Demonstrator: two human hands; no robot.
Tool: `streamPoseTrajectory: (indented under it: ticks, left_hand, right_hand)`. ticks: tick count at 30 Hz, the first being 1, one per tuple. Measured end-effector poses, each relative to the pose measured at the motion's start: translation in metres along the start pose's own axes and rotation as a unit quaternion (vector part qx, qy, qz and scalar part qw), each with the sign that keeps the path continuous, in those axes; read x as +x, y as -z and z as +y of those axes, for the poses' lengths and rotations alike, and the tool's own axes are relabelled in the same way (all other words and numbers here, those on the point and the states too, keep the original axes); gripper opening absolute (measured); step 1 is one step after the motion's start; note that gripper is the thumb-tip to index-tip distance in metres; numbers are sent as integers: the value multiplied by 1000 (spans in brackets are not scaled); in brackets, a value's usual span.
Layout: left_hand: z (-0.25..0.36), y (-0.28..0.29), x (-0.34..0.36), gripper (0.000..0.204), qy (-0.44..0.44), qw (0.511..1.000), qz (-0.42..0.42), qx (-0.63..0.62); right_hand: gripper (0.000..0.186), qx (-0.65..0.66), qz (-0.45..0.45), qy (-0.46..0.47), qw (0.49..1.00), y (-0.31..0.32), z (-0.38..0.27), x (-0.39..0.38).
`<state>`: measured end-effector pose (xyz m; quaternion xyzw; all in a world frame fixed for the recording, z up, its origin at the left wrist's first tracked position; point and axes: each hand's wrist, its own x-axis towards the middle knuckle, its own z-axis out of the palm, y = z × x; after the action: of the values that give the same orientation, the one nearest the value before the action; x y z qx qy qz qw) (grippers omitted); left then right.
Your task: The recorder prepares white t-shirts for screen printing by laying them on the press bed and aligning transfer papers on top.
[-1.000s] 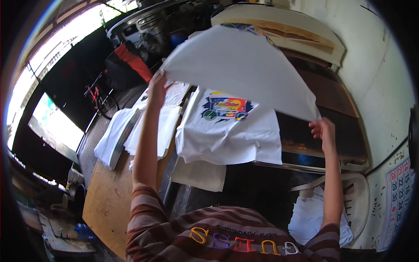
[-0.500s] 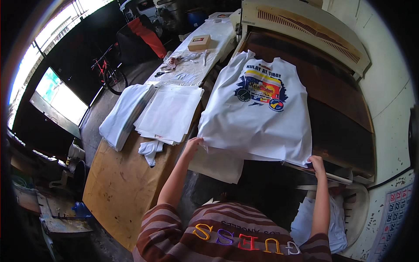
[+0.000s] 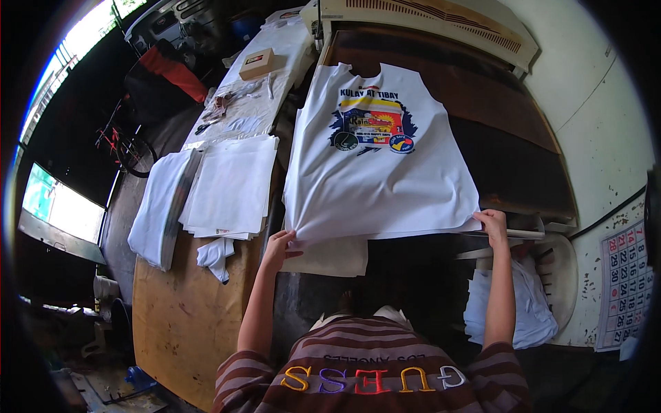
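A white sleeveless shirt with a colourful print on its chest lies spread out, neck end away from me. It covers the left part of the dark brown bed of a large machine. My left hand pinches the near left corner of the hem, some fingers stretched out. At the near right corner, my right hand grips the hem between thumb and fingers. The cloth is drawn out between both hands, with soft folds near the hem. Below the hem, beside my left hand, a pale sheet shows in part.
To the left, a stack of white sheets and a folded white cloth pile rest on a brown-topped table. A small box stands farther back. On the right, a plastic chair holds white cloth.
The shirt lies flatter, its hem spread lower and straighter between my hands. Both hands still hold the corners. The whole view has shifted, so surroundings appear farther left.
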<state>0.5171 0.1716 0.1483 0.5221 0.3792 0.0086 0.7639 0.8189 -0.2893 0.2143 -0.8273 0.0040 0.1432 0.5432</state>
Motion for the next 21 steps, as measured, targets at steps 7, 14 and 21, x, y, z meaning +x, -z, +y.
streamPoseTrajectory:
  ticks: [7,14,21]
  left_hand:
    - [-12,10,-28,19,-117,991,20,-65]
    - [-81,2,-82,10,-99,988,90,-71]
    - [-215,-38,-172,40,114,984,96,-97]
  right_hand:
    - [11,39,55,13,998,21,5,-38]
    - [18,107,44,-12,993,53,91,-80]
    - [21,91,-46,-149,984,128,241,-135]
